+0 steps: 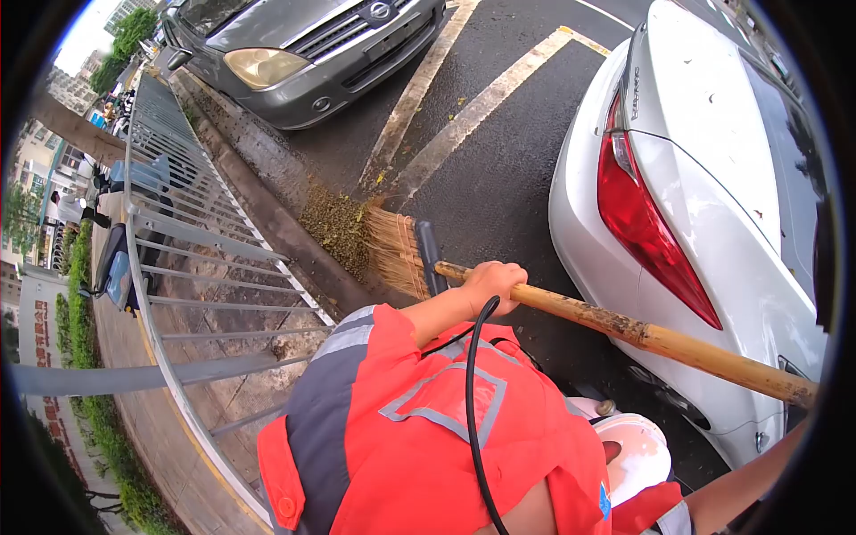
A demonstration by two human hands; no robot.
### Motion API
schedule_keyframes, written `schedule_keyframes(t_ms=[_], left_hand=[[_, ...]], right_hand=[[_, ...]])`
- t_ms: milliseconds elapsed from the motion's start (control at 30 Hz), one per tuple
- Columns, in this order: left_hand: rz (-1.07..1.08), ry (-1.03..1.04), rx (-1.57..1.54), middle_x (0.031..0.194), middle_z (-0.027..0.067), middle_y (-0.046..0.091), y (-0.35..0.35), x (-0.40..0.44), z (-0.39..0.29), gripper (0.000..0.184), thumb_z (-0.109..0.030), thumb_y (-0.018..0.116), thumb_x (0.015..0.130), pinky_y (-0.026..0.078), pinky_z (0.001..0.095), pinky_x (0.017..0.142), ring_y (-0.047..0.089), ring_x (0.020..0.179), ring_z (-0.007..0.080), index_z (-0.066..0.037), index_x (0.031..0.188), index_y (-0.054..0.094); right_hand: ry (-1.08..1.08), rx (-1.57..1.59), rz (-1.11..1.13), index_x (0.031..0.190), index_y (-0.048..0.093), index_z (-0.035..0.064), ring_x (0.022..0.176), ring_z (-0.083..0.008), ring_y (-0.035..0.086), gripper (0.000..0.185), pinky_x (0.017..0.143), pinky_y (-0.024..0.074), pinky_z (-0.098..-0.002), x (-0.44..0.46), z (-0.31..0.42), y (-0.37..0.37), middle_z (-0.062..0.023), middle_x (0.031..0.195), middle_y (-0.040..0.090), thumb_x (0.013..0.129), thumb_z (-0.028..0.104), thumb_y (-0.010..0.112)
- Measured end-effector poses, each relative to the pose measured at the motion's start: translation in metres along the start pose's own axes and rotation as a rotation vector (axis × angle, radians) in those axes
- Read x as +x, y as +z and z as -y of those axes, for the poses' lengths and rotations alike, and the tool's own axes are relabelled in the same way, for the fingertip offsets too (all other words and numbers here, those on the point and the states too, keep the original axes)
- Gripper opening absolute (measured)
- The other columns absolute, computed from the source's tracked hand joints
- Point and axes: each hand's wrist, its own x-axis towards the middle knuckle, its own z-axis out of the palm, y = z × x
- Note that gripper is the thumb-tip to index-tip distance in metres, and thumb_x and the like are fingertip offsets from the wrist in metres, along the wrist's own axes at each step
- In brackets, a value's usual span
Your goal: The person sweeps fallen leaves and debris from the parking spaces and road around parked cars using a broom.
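the broom (395, 252) is held by the left hand (493, 290), whose fingers are closed around the bamboo pole (642, 334) a little way from the head. the right hand is not shown; the right forearm (747, 481) is cut off by the edge of the view near the pole's far end, so its grip cannot be told. the bristles (389, 254) are set on the wet asphalt, touching the near side of a pile of small yellow-green bits (339, 223), which is heaped beside the curb (267, 223).

for this sweeping, as judged from here, short, low strokes are called for: the bristles should be pressed across their full width, so that damp bits are lifted rather than smeared, and the curb's foot should be worked along so that none are left in the corner. too hard a flick may scatter the heap.

room is limited. the pole is passed close by the rear of a white car (651, 178); whether it is touched cannot be told, and scratched paint is to be guarded against. the far side is closed off by a grey car (321, 62), and the pavement side by a metal railing (214, 239), behind which a scooter (120, 267) is parked. a black cord (473, 392) is hung across the orange jacket (428, 473).
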Motion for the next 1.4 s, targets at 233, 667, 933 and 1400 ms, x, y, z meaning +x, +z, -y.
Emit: schedule_keyframes(t_ms=[233,667,933,1400], left_hand=[[-0.199,0.416,-0.068,0.07,0.0052,0.052,-0.01,0.028,-0.055,0.026,-0.015,0.071,0.059,0.044,0.0365,0.058,0.054,0.06,0.0263,-0.011,0.074,0.051],[0.179,0.086,0.057,0.09,0.0109,0.061,0.012,0.164,0.072,0.017,-0.01,0.063,0.07,0.045,0.043,0.079,0.059,0.089,0.0324,-0.01,0.087,0.06],[0.361,-0.183,-0.089,0.094,0.0132,0.061,0.031,0.089,0.22,0.018,-0.012,0.063,0.07,0.046,0.0444,0.082,0.059,0.094,0.0337,-0.009,0.087,0.061],[-0.184,0.212,-0.189,0.068,0.0076,0.055,-0.146,0.128,0.191,0.016,-0.017,0.066,0.064,0.046,0.0406,0.058,0.058,0.064,0.0296,-0.009,0.071,0.054]], right_hand=[[-0.114,-0.003,0.08,0.086,0.054,-0.0017,0.039,-0.0094,0.041,0.013,0.039,0.0397,-0.0207,-0.032,0.08,0.0,0.0013,0.049,0.042,0.088,0.011,0.049],[-0.153,-0.125,-0.528,0.059,0.042,0.0087,0.041,-0.0145,0.035,0.028,0.047,0.0343,-0.0288,-0.068,-0.081,0.013,0.0001,0.044,0.03,0.085,0.01,0.053],[0.152,-0.277,-0.484,0.073,0.044,0.0059,0.046,-0.0076,0.025,0.026,0.05,0.029,-0.0224,0.015,-0.245,0.013,0.003,0.052,0.024,0.097,0.015,0.044],[0.125,0.016,0.086,0.067,0.055,0.0089,0.042,-0.012,0.041,0.02,0.049,0.0376,-0.0249,0.258,-0.218,0.121,0.003,0.044,0.038,0.082,0.021,0.054]])
